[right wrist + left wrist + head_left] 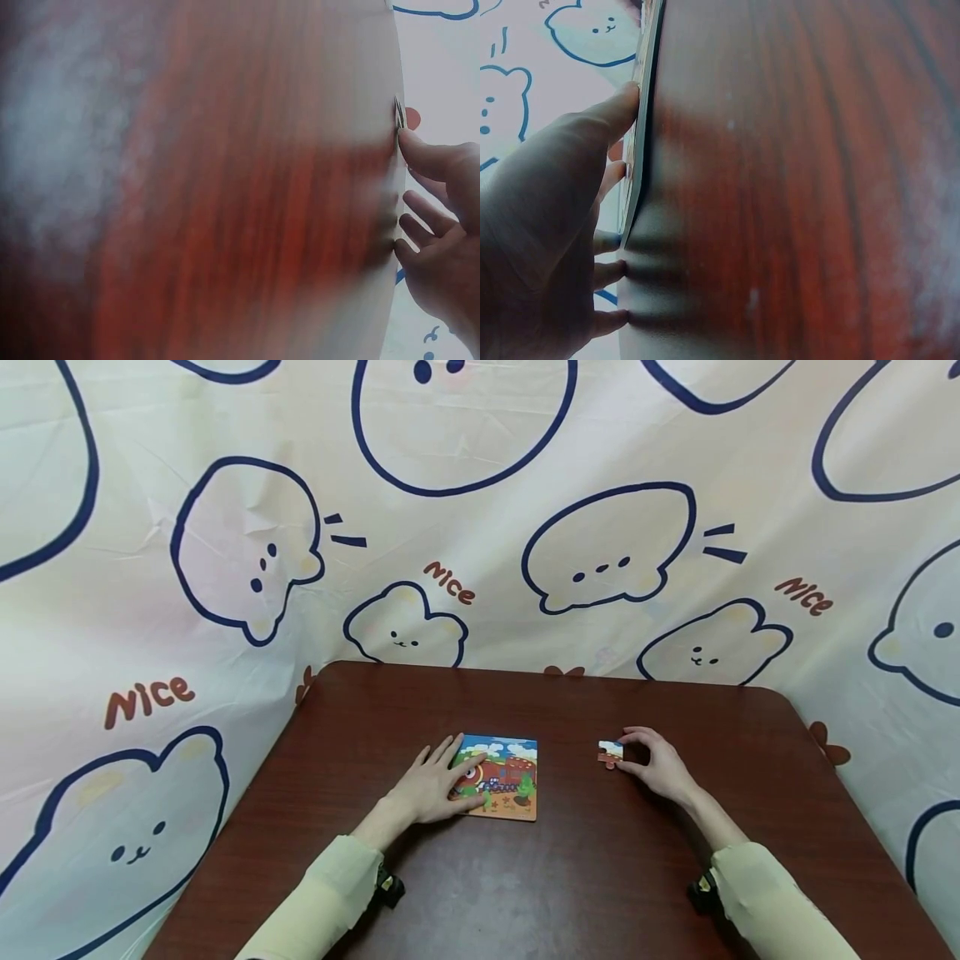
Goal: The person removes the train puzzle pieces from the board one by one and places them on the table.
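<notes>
A square jigsaw puzzle (517,781) with a red train, blue sky and a sandy foreground lies near the middle of the table. My left hand (429,787) rests on its left side with the fingers spread, covering part of the picture. In the left wrist view the puzzle's edge (648,105) shows as a thin board under the thumb and fingers. To the right, apart from the puzzle, my right hand (662,767) pinches a small puzzle piece (610,751) by its right side. The right wrist view shows that piece (399,112) nearly edge-on at the thumb tip.
The dark brown wooden table (570,877) has rounded far corners. A pale cloth (480,527) printed with blue-outlined bears hangs behind the table and along its sides. A small black device (389,887) is strapped at the left wrist, and another (703,893) at the right.
</notes>
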A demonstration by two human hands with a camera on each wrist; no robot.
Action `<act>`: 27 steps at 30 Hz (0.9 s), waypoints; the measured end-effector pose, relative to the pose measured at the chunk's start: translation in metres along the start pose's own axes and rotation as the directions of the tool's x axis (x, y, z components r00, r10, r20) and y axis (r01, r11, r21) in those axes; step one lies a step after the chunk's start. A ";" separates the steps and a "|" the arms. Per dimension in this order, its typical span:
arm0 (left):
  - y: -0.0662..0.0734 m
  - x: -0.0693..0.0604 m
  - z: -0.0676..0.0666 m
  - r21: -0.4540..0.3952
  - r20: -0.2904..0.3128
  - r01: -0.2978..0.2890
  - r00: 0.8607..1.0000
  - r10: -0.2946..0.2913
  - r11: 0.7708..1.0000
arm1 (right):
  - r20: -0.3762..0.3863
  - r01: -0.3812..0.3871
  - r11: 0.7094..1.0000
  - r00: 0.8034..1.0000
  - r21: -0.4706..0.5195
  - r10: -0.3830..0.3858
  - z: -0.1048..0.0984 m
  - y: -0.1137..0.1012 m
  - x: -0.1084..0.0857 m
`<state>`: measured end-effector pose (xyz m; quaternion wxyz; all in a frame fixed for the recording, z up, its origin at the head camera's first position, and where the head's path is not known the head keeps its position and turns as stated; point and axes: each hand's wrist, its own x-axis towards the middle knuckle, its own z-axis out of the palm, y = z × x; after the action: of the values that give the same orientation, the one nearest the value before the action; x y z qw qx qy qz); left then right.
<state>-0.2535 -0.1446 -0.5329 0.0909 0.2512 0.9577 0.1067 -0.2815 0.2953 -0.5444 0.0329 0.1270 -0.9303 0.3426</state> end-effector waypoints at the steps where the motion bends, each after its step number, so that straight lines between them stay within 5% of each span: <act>1: 0.000 0.000 0.000 0.003 0.004 0.002 1.000 -0.002 1.000 | 0.000 0.001 1.000 1.000 0.001 -0.001 0.000 0.001 0.000; 16: 0.000 -0.001 -0.001 -0.024 -0.004 0.000 1.000 0.000 1.000 | 0.003 0.011 1.000 1.000 -0.001 -0.011 -0.003 0.005 0.001; 27: -0.005 -0.002 -0.001 -0.050 -0.020 0.016 1.000 -0.017 0.999 | -0.055 0.026 1.000 0.998 0.018 -0.025 0.002 -0.015 0.005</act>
<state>-0.2539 -0.1497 -0.5330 0.0880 0.2400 0.9576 0.1325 -0.2827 0.2820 -0.5359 0.0615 0.1296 -0.9241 0.3542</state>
